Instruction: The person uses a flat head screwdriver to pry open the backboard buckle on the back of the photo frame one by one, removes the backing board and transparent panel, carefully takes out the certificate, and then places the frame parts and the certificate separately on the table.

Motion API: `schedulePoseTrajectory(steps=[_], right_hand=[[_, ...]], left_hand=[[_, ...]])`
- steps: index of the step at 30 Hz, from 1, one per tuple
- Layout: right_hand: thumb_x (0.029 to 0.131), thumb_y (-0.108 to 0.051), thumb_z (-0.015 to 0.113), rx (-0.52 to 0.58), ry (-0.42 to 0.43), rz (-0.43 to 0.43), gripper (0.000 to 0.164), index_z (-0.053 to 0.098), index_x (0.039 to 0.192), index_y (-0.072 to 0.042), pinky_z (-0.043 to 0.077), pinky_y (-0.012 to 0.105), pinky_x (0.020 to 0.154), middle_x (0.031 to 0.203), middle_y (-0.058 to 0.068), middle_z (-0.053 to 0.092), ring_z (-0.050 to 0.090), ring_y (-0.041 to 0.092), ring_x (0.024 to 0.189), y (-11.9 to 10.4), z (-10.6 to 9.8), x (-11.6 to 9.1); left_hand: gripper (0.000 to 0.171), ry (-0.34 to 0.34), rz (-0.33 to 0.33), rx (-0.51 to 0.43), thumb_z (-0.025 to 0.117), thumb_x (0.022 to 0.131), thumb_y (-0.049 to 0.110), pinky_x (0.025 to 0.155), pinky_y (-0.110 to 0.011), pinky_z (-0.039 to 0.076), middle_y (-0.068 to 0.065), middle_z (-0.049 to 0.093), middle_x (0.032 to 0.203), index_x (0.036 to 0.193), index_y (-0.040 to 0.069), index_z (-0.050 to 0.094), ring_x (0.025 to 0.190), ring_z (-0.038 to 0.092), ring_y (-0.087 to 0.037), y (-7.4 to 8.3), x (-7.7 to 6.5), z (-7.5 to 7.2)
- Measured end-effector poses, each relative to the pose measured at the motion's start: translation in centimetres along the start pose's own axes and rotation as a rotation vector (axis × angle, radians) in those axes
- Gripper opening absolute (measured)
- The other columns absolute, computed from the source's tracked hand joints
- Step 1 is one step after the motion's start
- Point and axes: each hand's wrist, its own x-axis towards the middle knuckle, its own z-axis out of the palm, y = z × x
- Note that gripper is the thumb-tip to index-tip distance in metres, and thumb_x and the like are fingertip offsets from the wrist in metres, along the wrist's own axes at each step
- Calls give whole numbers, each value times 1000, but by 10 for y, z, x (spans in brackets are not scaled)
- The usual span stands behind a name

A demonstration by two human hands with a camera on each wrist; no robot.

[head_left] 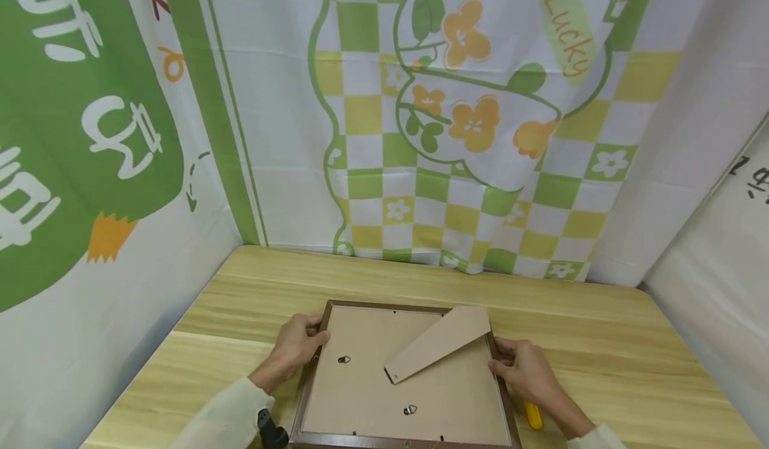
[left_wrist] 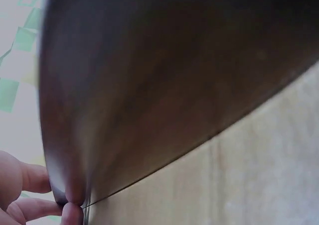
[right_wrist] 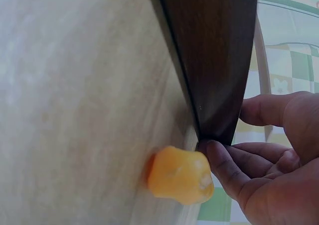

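Note:
A picture frame (head_left: 408, 369) with a brown rim lies back side up on the table. Its beige backing carries two small metal hanging rings and a tapered stand leg (head_left: 441, 342) that slants to the upper right corner. My left hand (head_left: 296, 343) grips the frame's left edge, thumb over the rim and fingertips low at the side, as the left wrist view shows. On the opposite edge my right hand (head_left: 529, 369) pinches the rim between thumb and fingers. A yellow handle-like piece (right_wrist: 180, 175) lies beside the frame, close to my right fingers; the rest of it is hidden.
The wooden table (head_left: 601, 342) runs back to a hanging cloth (head_left: 372, 149) printed with green checks and flowers. More printed cloth (head_left: 108, 169) closes off the left side. A black device (head_left: 272, 429) sits at my left wrist, next to the frame's near left corner.

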Motion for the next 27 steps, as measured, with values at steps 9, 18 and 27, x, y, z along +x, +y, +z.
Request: schedulePoseTrajectory(steps=[9, 18, 27], right_hand=[[76, -11, 72, -87, 21, 36, 46, 59, 117, 5, 50, 19, 59, 86, 7, 66, 60, 11, 73, -4, 0, -6], [75, -7, 69, -112, -65, 52, 50, 53, 120, 7, 45, 18, 57, 84, 3, 60, 51, 9, 70, -13, -2, -16], [77, -4, 66, -138, -41, -32, 42, 57, 117, 7, 49, 19, 62, 93, 10, 66, 59, 10, 77, -8, -6, -2]], left_hand=[[36, -5, 105, 218, 61, 85, 12, 67, -33, 52, -14, 65, 96, 118, -4, 58, 81, 61, -20, 6, 7, -1], [55, -30, 524, 612, 62, 87, 13, 104, -54, 32, -29, 42, 136, 132, -11, 41, 128, 37, -43, 23, 31, -11], [40, -246, 525, 628, 56, 91, 13, 94, -45, 45, -18, 58, 124, 128, -2, 51, 113, 56, -33, 30, 47, -2]])
